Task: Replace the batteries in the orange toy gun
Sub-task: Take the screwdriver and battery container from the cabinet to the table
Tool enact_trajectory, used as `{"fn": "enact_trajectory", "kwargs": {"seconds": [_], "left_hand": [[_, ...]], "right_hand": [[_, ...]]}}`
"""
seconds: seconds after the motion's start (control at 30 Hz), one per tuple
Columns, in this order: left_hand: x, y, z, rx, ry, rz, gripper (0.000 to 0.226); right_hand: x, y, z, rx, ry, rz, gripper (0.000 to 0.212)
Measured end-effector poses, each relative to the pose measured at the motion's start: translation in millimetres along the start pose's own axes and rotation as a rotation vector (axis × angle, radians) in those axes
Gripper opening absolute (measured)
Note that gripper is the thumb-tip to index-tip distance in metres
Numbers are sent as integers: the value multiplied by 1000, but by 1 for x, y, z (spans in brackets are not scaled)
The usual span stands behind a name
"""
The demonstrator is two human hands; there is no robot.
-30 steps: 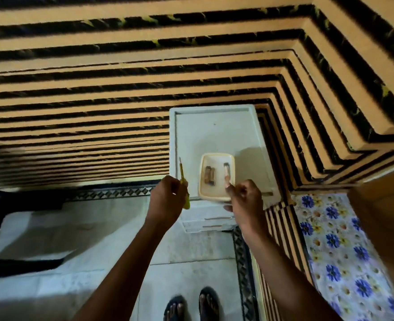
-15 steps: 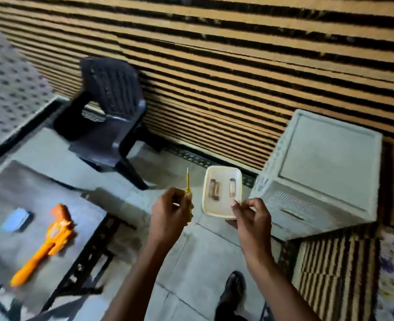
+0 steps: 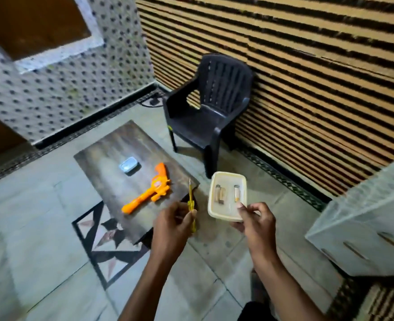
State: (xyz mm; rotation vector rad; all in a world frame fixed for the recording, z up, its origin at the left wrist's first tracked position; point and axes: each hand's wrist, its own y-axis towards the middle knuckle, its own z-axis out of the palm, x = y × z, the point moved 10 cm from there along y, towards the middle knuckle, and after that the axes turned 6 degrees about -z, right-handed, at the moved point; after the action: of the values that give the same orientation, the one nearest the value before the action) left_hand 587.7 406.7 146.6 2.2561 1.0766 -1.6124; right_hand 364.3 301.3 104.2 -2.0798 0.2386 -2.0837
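Carrying both loads toward the low table (image 3: 112,156). My left hand (image 3: 171,225) is closed round a yellow screwdriver (image 3: 191,205), tip up; my right hand (image 3: 257,224) pinches the near rim of a cream tray (image 3: 243,181) holding batteries (image 3: 220,193). Orange toy gun (image 3: 150,189) lies flat on the table's near-right part, beyond and left of the left hand, which is the closer one. Its long axis runs diagonal, barrel toward me and left, grip away toward the chair (image 3: 205,112). I'd guess setting the tray down on the table comes next.

Dim indoor light, motion blur, edges bowed.
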Motion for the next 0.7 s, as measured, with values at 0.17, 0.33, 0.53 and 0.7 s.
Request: {"fn": "enact_trajectory", "kwargs": {"seconds": [0.17, 0.33, 0.53, 0.7], "left_hand": [[42, 13, -112, -111, -46, -53, 8], [84, 54, -195, -193, -1, -133, 6], [105, 143, -272, -163, 43, -133, 13], [109, 221, -327, -118, 70, -160, 10]], "right_hand": [[-7, -46, 108, 84, 7, 9, 23], [-19, -62, 207, 135, 10, 23, 23], [-30, -51, 331, 171, 8, 38, 22], [-38, -35, 414, 163, -48, 70, 23]]}}
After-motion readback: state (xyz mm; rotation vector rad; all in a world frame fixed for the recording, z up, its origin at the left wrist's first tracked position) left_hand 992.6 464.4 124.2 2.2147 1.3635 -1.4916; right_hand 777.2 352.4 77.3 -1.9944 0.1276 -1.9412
